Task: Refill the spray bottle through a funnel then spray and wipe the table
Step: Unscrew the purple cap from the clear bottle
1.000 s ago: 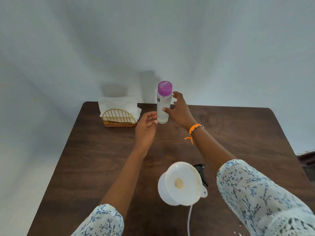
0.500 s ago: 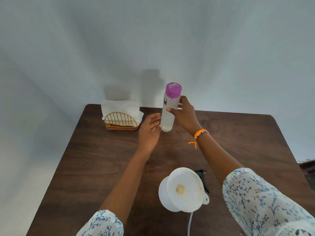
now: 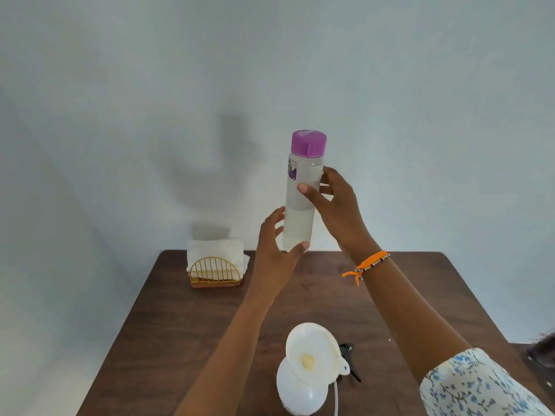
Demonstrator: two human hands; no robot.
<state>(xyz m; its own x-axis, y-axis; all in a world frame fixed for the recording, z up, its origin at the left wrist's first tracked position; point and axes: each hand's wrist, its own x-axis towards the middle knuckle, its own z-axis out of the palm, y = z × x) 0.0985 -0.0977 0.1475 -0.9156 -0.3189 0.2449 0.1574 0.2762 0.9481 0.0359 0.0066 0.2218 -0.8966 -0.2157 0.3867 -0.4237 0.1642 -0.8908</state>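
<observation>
Refill stage: water bottle lifted, cap not yet off.

Your right hand (image 3: pixel 336 211) grips the clear water bottle (image 3: pixel 301 199) at mid-body, thumb across its front; your left hand (image 3: pixel 277 250) cups its base, thumb under the bottom edge, fingers spread and only loosely on it. Bottle held above the far edge of the table (image 3: pixel 186 319), well behind the funnel (image 3: pixel 312 352), long axis near upright, purple cap (image 3: pixel 308 143) pointing up, about half full. Funnel seated in the white spray bottle (image 3: pixel 300 391) at the near edge; black trigger head (image 3: pixel 348 355) lies just right of it. Next, judged: open the cap, bring the mouth over the funnel, tip slowly.
</observation>
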